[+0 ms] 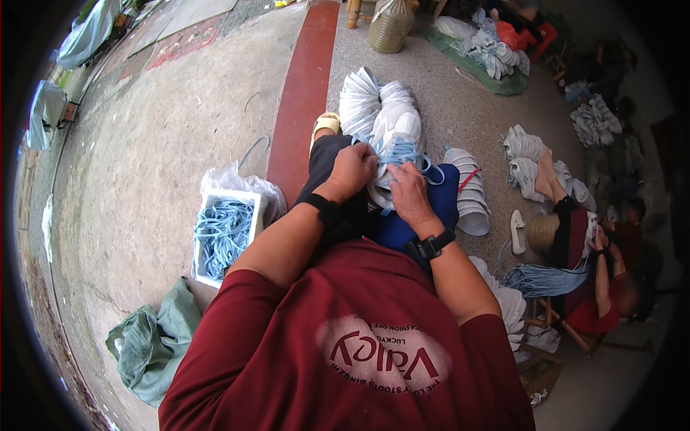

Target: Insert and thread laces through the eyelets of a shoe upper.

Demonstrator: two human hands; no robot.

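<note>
A white shoe point(397, 126) rests over my lap, toe pointing away from me, with a light-blue shoelace point(402, 152) through its upper part. My left hand point(352, 169) is closed at the shoe's left side, its fingertips pinching the lace. At the right side, my right hand point(412, 192) has fingers bent against the shoe opening and pinches lace there too. One lace loop sticks out to the right of that hand. The exact fingertip contact is partly hidden. Beneath the shoe, a dark blue cloth point(447, 202) covers my right leg.
Left of me stands a white box point(256, 224) full of light-blue laces point(224, 235). A green sack point(162, 343) lies lower left. Stacked white shoe pieces point(358, 100) sit ahead, more point(472, 197) at right. Another person point(593, 302) sits at right near a lace bundle point(543, 280).
</note>
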